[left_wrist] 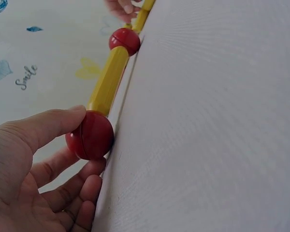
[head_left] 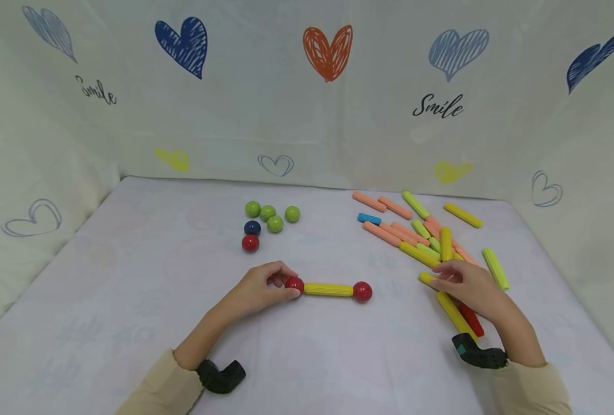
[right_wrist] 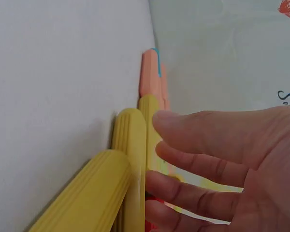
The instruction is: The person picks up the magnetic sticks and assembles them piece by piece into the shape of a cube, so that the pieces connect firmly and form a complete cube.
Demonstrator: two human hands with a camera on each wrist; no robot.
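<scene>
A yellow ridged rod [head_left: 328, 289] lies mid-table with a red ball [head_left: 362, 291] at its right end and another red ball [left_wrist: 94, 135] at its left end. My left hand [head_left: 262, 289] pinches the left ball between thumb and fingers. Over the pile of rods at the right is my right hand [head_left: 470, 287], its thumb and fingers apart. Beside its fingertips lie yellow rods [right_wrist: 133, 164]; whether they touch one is hard to tell. A red rod [head_left: 471, 320] is partly hidden under this hand.
Several green balls [head_left: 275, 224], a dark blue ball [head_left: 252, 228] and a loose red ball [head_left: 251, 243] sit beyond my left hand. Salmon rods [head_left: 381, 234], lime rods [head_left: 496, 268] and a short blue rod [head_left: 369, 219] lie at the right. A white printed cloth [head_left: 327, 115] hangs behind the table.
</scene>
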